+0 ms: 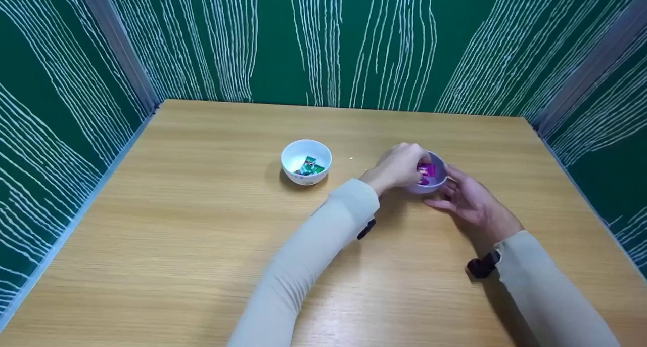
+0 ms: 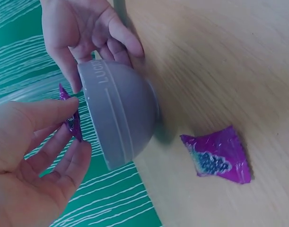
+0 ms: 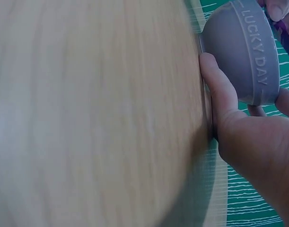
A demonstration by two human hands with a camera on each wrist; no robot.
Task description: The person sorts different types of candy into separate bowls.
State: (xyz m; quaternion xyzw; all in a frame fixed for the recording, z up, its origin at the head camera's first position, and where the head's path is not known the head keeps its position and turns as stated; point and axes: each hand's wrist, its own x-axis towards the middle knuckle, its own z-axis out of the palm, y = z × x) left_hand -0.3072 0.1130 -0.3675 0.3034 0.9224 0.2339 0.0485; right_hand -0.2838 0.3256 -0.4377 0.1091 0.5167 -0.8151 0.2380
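Observation:
My left hand (image 1: 399, 166) pinches a purple wrapped candy (image 2: 74, 125) between thumb and fingertips at the mouth of a lavender bowl (image 2: 118, 104). Raised letters reading "LUCKY DAY" run around the bowl's outside. At the bowl's right side, my right hand (image 1: 467, 198) holds it, the thumb low near the base and fingers up at the rim. A second purple candy (image 2: 219, 156), with a dark berry picture, lies on the table beside the bowl; the left hand and arm hide it in the head view.
A white bowl (image 1: 306, 179) with several green wrapped candies (image 1: 310, 166) stands to the left of the lavender one. The wooden table (image 1: 202, 210) is bordered by green walls (image 1: 275, 43) with white lines. A tiny white speck (image 1: 351, 158) sits between the bowls.

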